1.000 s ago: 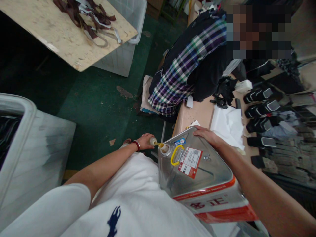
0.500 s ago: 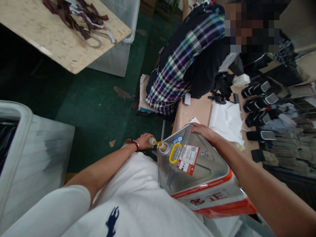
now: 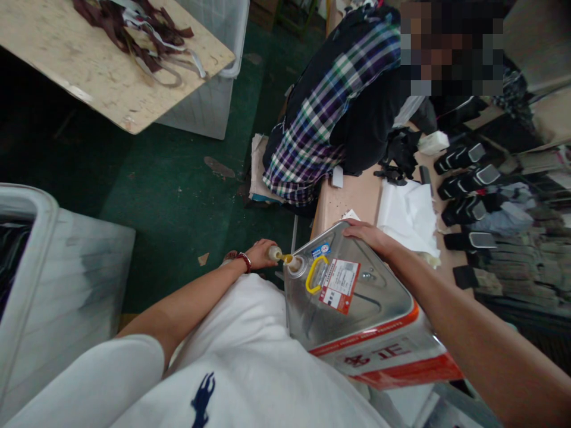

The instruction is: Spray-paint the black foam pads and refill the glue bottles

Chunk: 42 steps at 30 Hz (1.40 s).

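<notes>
A large square metal tin (image 3: 306, 324) with red and white sides is tilted against my white shirt. Its yellow carrying handle (image 3: 313, 286) and a printed label (image 3: 341, 285) are on the top face. From the round spout (image 3: 296, 267) at one corner, yellowish liquid (image 3: 284, 258) runs into the mouth of a small pale bottle (image 3: 273, 254). My left hand (image 3: 260, 254) is closed around that bottle, whose body is mostly hidden. At the tin's far corner, my right hand (image 3: 366, 233) grips the top edge, with some fingers out of sight.
A person in a plaid shirt (image 3: 321, 113) sits at a workbench (image 3: 339, 202) ahead. White sheets (image 3: 405, 211) and black, silver-edged items (image 3: 468, 211) lie on it. White bins (image 3: 93, 255) stand at left, near a board (image 3: 134, 101) bearing brown straps (image 3: 147, 41).
Hardly anything differs. The tin has tipped very slightly, and liquid runs from spout to bottle in both frames. My hands keep their holds.
</notes>
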{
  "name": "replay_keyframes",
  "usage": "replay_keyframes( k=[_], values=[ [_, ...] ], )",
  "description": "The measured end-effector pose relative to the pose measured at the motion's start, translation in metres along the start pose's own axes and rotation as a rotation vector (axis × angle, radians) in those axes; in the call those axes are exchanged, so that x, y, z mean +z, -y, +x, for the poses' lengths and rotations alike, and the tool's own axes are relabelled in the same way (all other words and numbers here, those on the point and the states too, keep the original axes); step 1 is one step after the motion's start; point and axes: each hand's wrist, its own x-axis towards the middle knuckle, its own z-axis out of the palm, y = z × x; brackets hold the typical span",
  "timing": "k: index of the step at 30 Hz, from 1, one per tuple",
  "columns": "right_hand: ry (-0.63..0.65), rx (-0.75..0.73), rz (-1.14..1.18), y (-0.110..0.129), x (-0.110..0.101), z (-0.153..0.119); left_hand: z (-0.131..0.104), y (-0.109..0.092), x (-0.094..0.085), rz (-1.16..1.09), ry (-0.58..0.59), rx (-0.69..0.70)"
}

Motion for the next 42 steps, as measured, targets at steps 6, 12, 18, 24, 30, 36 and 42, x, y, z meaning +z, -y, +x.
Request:
replay_keyframes(
  k=[6, 12, 18, 24, 30, 36, 42],
  values=[
    [-0.025, -0.006, -0.028, 0.0020, 0.0025, -0.0027, -0.0020, -0.0012, -0.0015, 0.000, -0.003, -0.001],
    [-0.038, -0.004, -0.043, 0.0039, 0.0026, -0.0024, -0.0028, -0.0029, -0.0017, -0.007, -0.006, 0.002],
    [0.003, 0.030, -0.007, -0.0002, 0.0000, 0.0016, -0.0043, -0.0008, -0.0011, -0.009, -0.003, 0.007],
    [0.004, 0.032, 0.018, -0.0002, -0.0010, 0.0016, -0.0039, -0.0038, -0.0031, -0.006, 0.016, 0.001],
    [-0.003, 0.052, 0.032, -0.0026, -0.0002, 0.0034, -0.0012, -0.0037, -0.0013, -0.011, 0.002, 0.001],
    [0.022, 0.063, 0.048, -0.0047, -0.0005, 0.0059, -0.0012, -0.0015, -0.0010, -0.016, 0.003, 0.009],
    [0.011, 0.054, 0.036, -0.0051, -0.0008, 0.0057, -0.0013, 0.0010, -0.0001, -0.037, -0.006, 0.001]
  ],
)
